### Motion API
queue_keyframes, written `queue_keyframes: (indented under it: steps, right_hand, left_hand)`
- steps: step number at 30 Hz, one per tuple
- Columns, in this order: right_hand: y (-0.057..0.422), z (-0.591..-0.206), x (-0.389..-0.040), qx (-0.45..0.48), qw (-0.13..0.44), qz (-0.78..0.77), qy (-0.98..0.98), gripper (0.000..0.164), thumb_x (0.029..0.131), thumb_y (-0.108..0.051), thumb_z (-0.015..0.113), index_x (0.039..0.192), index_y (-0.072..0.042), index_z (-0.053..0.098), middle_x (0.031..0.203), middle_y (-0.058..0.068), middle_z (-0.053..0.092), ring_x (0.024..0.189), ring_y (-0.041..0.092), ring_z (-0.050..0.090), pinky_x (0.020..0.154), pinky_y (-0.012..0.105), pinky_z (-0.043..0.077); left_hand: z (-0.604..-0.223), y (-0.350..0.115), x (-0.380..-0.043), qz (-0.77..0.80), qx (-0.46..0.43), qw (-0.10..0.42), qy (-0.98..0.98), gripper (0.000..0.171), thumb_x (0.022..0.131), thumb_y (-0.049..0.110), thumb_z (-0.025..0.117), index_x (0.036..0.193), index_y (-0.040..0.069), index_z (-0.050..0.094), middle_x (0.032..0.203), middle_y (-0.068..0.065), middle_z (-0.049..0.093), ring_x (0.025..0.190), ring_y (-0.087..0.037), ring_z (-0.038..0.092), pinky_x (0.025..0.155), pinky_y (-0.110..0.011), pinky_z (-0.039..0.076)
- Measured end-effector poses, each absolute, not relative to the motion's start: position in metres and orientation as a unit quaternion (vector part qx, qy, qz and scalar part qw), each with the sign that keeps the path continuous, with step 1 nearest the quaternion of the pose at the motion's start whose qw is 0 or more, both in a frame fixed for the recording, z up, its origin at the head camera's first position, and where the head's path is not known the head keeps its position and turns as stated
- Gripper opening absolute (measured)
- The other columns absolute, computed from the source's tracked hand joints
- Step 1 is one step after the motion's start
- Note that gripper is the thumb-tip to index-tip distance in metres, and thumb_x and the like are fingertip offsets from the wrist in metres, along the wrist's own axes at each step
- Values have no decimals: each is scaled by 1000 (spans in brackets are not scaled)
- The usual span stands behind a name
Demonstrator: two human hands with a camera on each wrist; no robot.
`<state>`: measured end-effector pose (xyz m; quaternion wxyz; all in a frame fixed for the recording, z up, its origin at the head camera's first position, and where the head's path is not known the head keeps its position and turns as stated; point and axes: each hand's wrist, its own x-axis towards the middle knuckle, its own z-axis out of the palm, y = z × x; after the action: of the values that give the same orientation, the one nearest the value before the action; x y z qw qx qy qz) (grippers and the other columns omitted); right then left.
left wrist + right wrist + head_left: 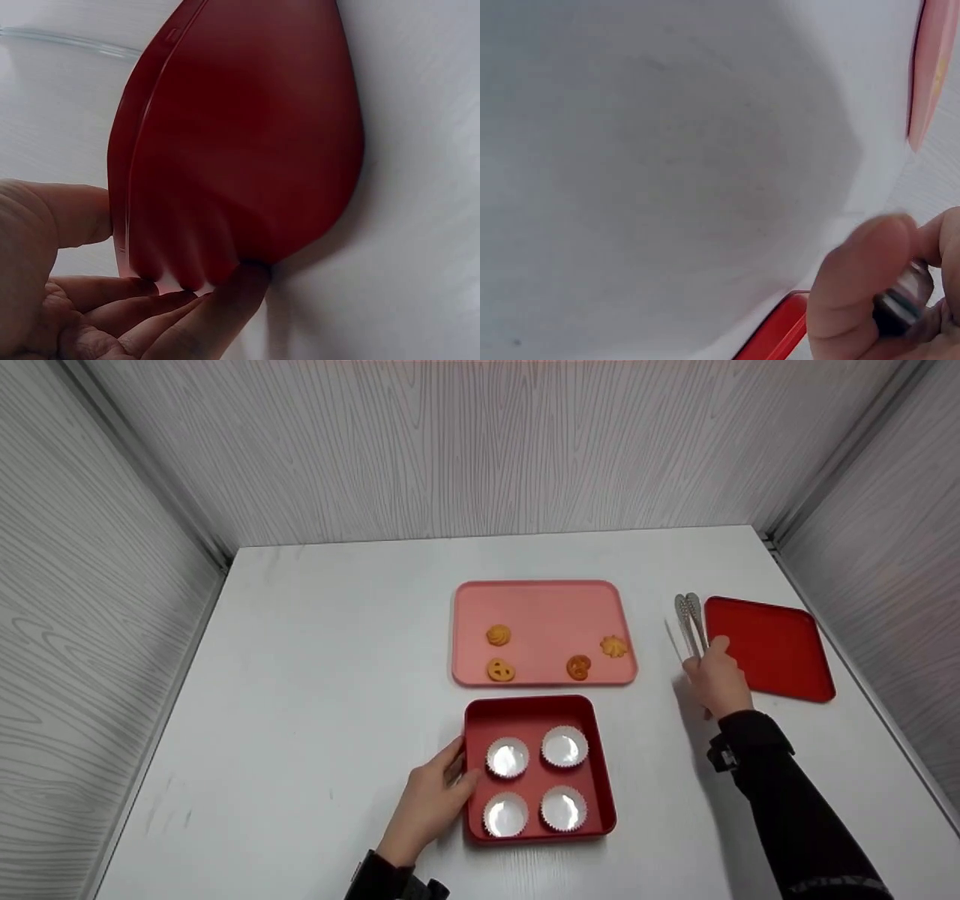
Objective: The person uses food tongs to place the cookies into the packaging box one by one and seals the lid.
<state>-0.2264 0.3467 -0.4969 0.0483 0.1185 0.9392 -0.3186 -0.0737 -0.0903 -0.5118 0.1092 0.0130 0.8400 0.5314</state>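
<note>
My left hand [429,804] grips the left wall of a square red box [525,714], thumb over the rim and fingers against the outside. Several white fluted paper cups [564,747] sit inside it in two rows. In the left wrist view the box wall [247,135] fills the middle, with fingertips pressed to it. My right hand [718,682] holds metal tongs [691,621] above the table, their ridged ends pointing away from me. The right wrist view shows fingers curled round the tongs [915,281], mostly hidden.
Behind the box lies a pink tray [544,611] with cookies: a swirl cookie [498,635], two pretzel-shaped ones [500,670] and a flower-shaped one [613,646]. A red tray [780,652] lies right of the tongs, near the table's right edge. Grey wood-grain panels [480,450] enclose the table.
</note>
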Motion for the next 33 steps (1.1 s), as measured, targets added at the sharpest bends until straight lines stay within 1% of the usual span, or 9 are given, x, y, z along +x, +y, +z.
queue_keyframes:
  steps: [4, 7, 12, 16, 20, 23, 28, 31, 33]
  right_hand:
    - [345, -492, -222, 107, 18, -325, 939, 35, 99, -22, 37, 121, 5, 29, 87, 29, 55, 47, 31, 60, 44, 40, 52]
    - [343, -488, -219, 101, 3, -340, 935, 38, 101, -25, 38, 124, 4, 30, 90, 30, 56, 43, 29, 59, 43, 41, 53]
    - [337, -478, -215, 91, -21, -348, 933, 52, 107, -43, 38, 131, 3, 34, 96, 31, 59, 44, 28, 61, 44, 41, 54]
    - [329, -470, -211, 76, -50, -342, 935, 59, 107, -52, 40, 134, 0, 40, 91, 26, 61, 44, 29, 62, 44, 38, 53]
    - [321, -463, -208, 52, -89, -335, 936, 54, 107, -51, 44, 132, -3, 46, 84, 20, 62, 43, 26, 61, 42, 35, 51]
    - [315, -459, -205, 33, -114, -331, 936, 51, 106, -50, 48, 129, -4, 48, 79, 20, 63, 39, 22, 58, 38, 33, 49]
    - [307, -450, -199, 18, -129, -335, 933, 49, 105, -50, 51, 127, -6, 51, 70, 15, 61, 35, 14, 54, 32, 31, 47]
    - [303, -446, -198, 11, -146, -330, 933, 47, 106, -47, 51, 124, -4, 53, 66, 11, 59, 35, 12, 52, 33, 27, 47]
    - [300, -444, -198, 5, -164, -320, 933, 45, 107, -43, 51, 121, -1, 53, 64, 9, 56, 38, 13, 52, 36, 26, 47]
  left_hand:
    - [-513, -91, -73, 537, 17, 108, 836, 63, 100, 29, 64, 155, 5, 44, 152, -16, 51, 137, -25, 54, 114, -43, 44]
    - [-513, -91, -73, 542, 19, 109, 833, 63, 100, 27, 64, 155, 5, 44, 153, -15, 51, 137, -25, 54, 113, -43, 45]
    - [-514, -90, -73, 543, 16, 108, 833, 62, 100, 26, 64, 155, 5, 44, 153, -15, 51, 137, -25, 54, 113, -43, 45]
    - [-514, -90, -73, 541, 18, 103, 835, 62, 100, 26, 65, 154, 4, 44, 153, -16, 51, 137, -27, 54, 113, -43, 45]
    - [-515, -90, -73, 543, 23, 99, 834, 62, 100, 26, 65, 154, 2, 44, 153, -18, 50, 136, -28, 55, 111, -42, 46]
    - [-515, -91, -72, 547, 28, 98, 831, 63, 100, 27, 65, 154, 2, 43, 153, -19, 49, 136, -29, 54, 111, -41, 46]
    - [-516, -91, -72, 548, 33, 96, 830, 65, 100, 30, 66, 154, 2, 43, 154, -19, 49, 137, -30, 54, 111, -41, 46]
    - [-517, -91, -72, 545, 30, 96, 832, 65, 100, 31, 66, 154, 3, 44, 153, -18, 50, 137, -29, 54, 112, -41, 46]
    - [-517, -91, -72, 543, 29, 94, 834, 65, 100, 31, 66, 154, 3, 44, 153, -17, 50, 136, -28, 54, 112, -41, 46]
